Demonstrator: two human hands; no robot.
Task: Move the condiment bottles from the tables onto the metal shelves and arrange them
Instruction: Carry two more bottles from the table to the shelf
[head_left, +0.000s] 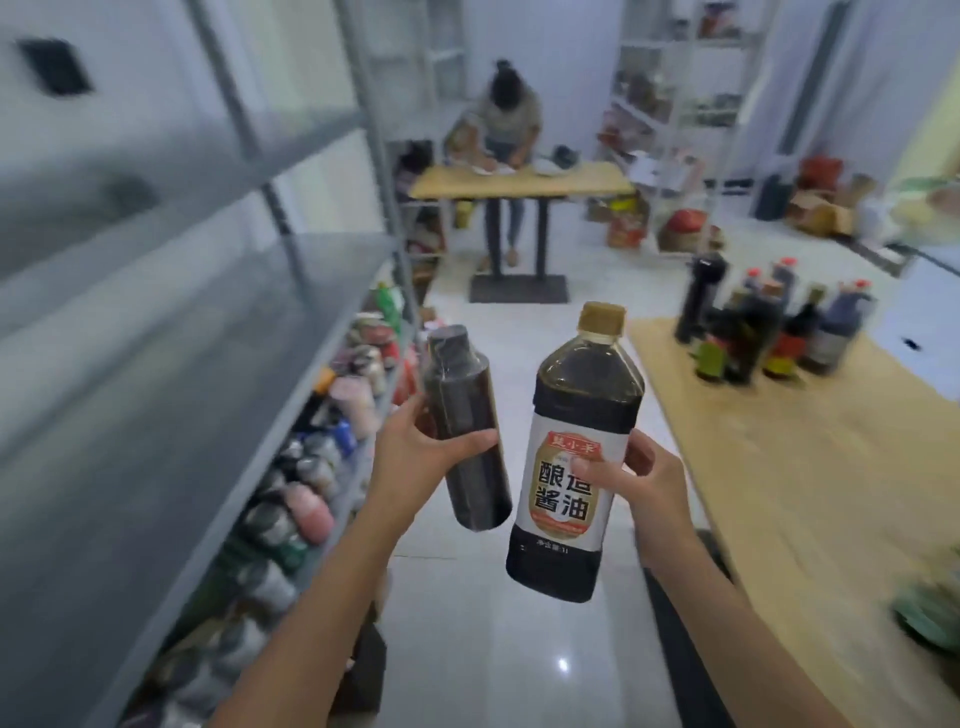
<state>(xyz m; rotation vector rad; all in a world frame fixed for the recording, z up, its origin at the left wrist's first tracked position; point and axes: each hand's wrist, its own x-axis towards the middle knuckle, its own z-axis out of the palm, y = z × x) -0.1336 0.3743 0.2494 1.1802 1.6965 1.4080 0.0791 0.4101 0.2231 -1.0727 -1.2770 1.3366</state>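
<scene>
In the head view we hold both hands up over the white tiled floor (493, 649), in the aisle between the metal shelves (218, 332) on our left and a wooden bench (805, 457) on our right. Our left hand (415, 457) has its grip clamped round the lower half of a plain dark bottle (460, 395), thumb across the front, its top leaning left. Our right hand (644, 483) has its grip wrapped round the labelled middle of a soy sauce bottle (576, 415) (tan cap, dark liquid, white-and-gold label), its top leaning right. The two bottles are just beside each other; whether they touch we cannot tell. A cluster of bottles (753, 332) stands at the bench's far end. Blurred jars (311, 467) crowd a lower shelf. Beyond, a person (506, 114) bends over a far bench (519, 179).
</scene>
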